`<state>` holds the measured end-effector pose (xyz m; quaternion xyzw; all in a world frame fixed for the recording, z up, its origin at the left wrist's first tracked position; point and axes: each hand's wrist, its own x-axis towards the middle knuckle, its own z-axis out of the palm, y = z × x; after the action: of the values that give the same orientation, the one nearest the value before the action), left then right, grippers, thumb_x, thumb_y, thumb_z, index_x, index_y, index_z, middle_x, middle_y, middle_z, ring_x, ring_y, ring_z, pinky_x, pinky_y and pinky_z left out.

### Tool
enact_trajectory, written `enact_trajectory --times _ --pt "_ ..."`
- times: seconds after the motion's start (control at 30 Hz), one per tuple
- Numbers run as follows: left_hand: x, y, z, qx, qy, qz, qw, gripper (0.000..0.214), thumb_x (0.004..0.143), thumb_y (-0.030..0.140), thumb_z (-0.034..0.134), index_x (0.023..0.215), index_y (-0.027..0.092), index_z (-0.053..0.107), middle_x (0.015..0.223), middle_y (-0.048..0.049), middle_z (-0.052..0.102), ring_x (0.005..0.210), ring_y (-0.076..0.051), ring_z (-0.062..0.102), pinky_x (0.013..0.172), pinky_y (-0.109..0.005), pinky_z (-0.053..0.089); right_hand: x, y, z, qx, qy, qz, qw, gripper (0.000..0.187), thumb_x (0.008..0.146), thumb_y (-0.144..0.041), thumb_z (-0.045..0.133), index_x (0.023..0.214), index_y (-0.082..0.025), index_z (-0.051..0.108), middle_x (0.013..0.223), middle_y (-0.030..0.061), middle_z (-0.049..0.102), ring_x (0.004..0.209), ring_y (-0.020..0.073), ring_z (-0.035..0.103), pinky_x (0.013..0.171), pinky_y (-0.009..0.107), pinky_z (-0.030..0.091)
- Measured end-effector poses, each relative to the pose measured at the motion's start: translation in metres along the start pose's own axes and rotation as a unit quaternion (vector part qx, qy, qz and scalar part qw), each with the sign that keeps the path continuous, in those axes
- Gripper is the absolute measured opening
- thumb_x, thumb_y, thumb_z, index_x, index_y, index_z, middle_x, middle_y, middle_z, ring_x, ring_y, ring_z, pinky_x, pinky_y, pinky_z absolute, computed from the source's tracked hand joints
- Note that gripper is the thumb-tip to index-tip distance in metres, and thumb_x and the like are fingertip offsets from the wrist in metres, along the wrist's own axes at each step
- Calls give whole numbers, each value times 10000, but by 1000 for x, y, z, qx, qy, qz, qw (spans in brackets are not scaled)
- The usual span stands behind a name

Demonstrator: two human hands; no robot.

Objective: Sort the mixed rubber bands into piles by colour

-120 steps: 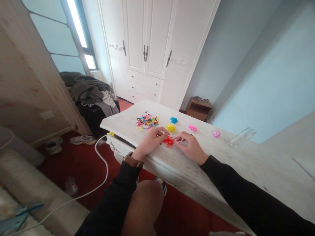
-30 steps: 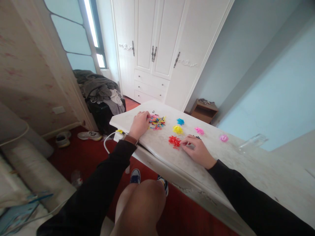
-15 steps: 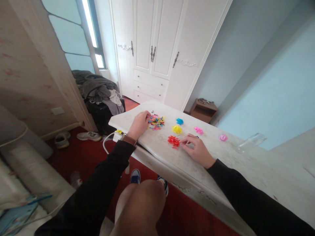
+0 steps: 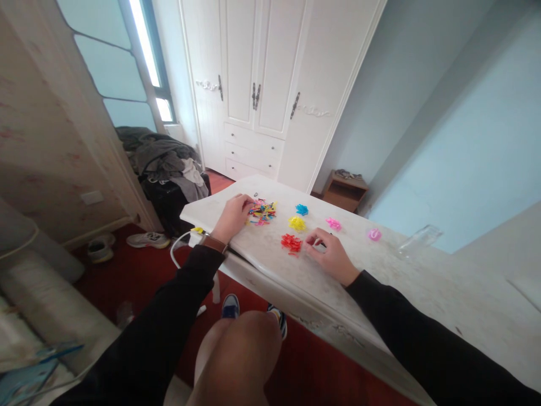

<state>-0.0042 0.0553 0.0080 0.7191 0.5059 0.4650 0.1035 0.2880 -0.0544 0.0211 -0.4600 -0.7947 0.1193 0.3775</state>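
A mixed pile of small coloured strips (image 4: 262, 212) lies toward the left end of the pale marble-look table (image 4: 380, 293). My left hand (image 4: 232, 219) rests at its left side with bent fingers touching the edge; what is between the fingertips is hidden. Just right of the red pile (image 4: 291, 243), my right hand (image 4: 330, 255) hovers low with thumb and forefinger closed in a pinch; anything in it is too small to make out. Beyond are a yellow pile (image 4: 297, 223), a blue pile (image 4: 301, 209) and a pink pile (image 4: 333, 224). Something black shows partly behind my right hand.
A round pink container or bundle (image 4: 374, 234) and a clear glass (image 4: 420, 241) lying on its side are farther right. One small dark loop (image 4: 256, 194) sits beyond the mixed pile. A white cable (image 4: 174, 254) hangs at the table's left corner. A white wardrobe (image 4: 279, 67) stands behind.
The whole view has shifted slightly. My right hand has drawn a little away from the red pile, its fingers more curled. My left hand stays at the mixed pile.
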Motion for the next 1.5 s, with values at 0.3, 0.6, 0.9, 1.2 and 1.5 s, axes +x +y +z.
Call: enact_trajectory --times 0.3,0.6,0.9,1.2,1.5 --pt "-30 59 32 -399 -128 -24 908 356 720 475 843 749 160 679 751 -51 727 678 -167 679 697 -306 568 0 -6 -3 15 36 -19 999 108 925 -299 624 869 -223 676 841 31 719 786 186 654 740 333 497" --pt "-37 83 48 -456 -186 -15 870 348 678 448 896 754 150 735 737 -54 745 674 -170 689 676 -295 564 -1 -9 -5 36 47 -40 997 140 895 -368 718 885 -229 725 824 26 732 767 184 641 725 330 505" --pt "-41 82 47 -443 -203 11 873 279 721 348 886 812 130 737 809 -61 747 732 -152 685 713 -267 545 -1 -10 -5 19 63 -61 996 160 948 -311 672 833 -227 745 763 23 716 712 176 624 693 325 495" --pt "-42 84 45 -432 -194 28 880 242 884 362 736 988 145 760 671 10 630 594 -100 582 581 -217 468 0 -9 -7 34 95 -34 994 181 965 -319 650 835 -211 714 783 13 709 709 161 617 689 305 493" --pt "-43 87 43 -399 -192 63 894 183 847 321 750 845 141 776 801 -61 746 716 -140 631 662 -247 485 0 -8 -6 35 89 -39 995 172 956 -304 658 816 -215 698 761 5 696 693 158 604 678 301 482"
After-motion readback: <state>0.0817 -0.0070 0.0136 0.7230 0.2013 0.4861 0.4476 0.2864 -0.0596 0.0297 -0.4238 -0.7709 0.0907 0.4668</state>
